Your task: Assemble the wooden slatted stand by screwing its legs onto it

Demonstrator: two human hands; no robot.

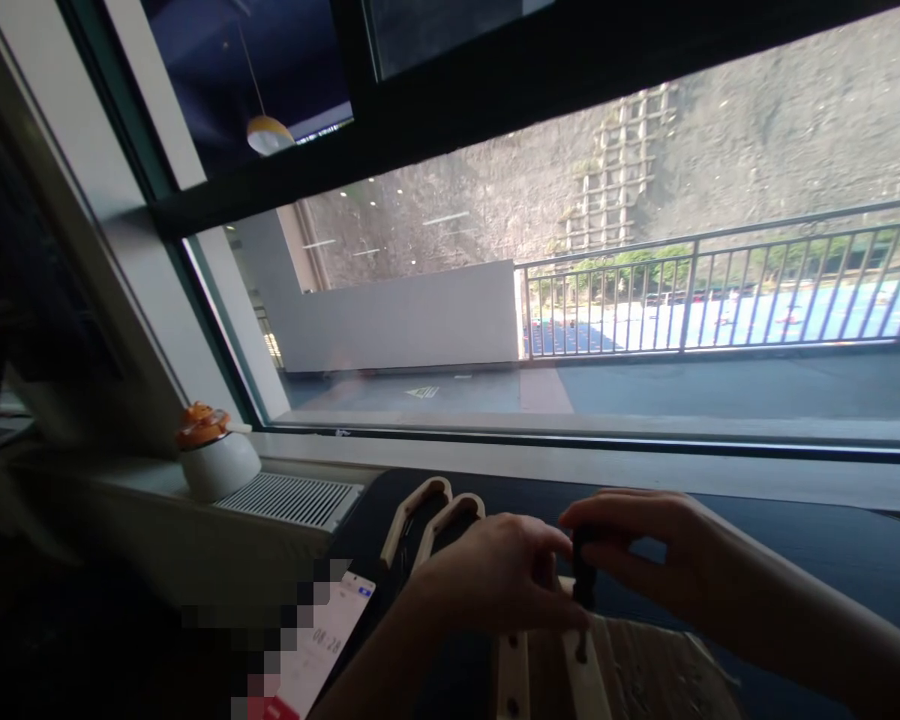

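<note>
My right hand [637, 530] is closed around a short dark screwdriver-like tool [584, 565], held upright with its lower end over a pale wooden strip [589, 690]. From the other side my left hand [506, 570] curls in, with its fingers bent around the strip's far end and its thumb across the strip near the tool's tip. Its fingers partly hide what they grip. A dark hole or screw shows in the strip just below the thumb. Beside it lie another pale strip with dark holes [513, 680] and a brown wooden board [656, 670].
Two pale wooden pieces with rounded ends [412, 515] [461, 510] lie on the dark table [810, 535]. A phone showing digits [330, 640] is at the left. Beyond stand a white pot-like object with an orange top [214, 460], a vent grille [289, 498] and a large window [420, 320].
</note>
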